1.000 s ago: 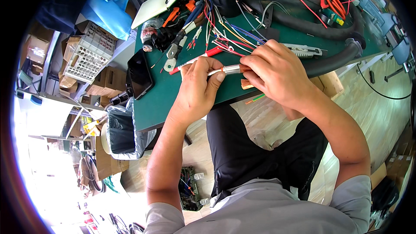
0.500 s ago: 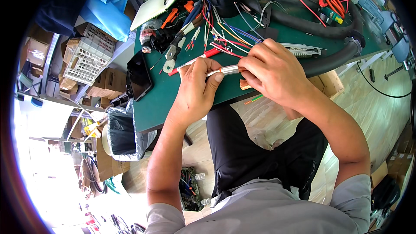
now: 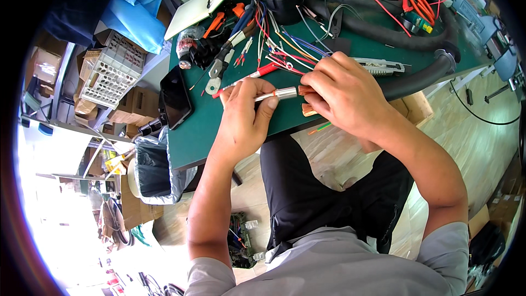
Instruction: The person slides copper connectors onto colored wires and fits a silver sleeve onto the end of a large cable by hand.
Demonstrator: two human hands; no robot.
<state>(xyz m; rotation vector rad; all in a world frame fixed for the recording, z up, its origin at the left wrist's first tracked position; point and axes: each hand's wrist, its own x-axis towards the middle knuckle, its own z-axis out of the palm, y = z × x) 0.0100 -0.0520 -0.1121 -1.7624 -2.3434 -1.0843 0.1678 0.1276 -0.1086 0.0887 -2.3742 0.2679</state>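
Observation:
Above the front edge of the green bench, my left hand (image 3: pixel 245 112) pinches a silver cable lug (image 3: pixel 286 94) between thumb and fingers, its tubular barrel pointing right. My right hand (image 3: pixel 346 92) is closed round the bare copper end of a cable (image 3: pixel 303 90), whose strands face the mouth of the barrel, very close to it. Below those fingers a second bare copper end (image 3: pixel 309 109) sticks out. Most of the cable is hidden behind my right hand. Just beyond my left hand lies a red and white marker-like stick (image 3: pixel 265 70). Another lug (image 3: pixel 213 84), on a cable, rests left of it.
Thin coloured wires with crimped tips (image 3: pixel 285 57) fan out beyond my hands. A thick black conduit (image 3: pixel 419 79) curves along the right side. A utility knife (image 3: pixel 378 66) lies nearby. A black tablet (image 3: pixel 176 97) sits at the left edge, above a lined bin (image 3: pixel 153 167).
The lug has shifted slightly left and down with my left hand. Copper strands now show between its barrel and my right fingers, where the barrel reached those fingers before.

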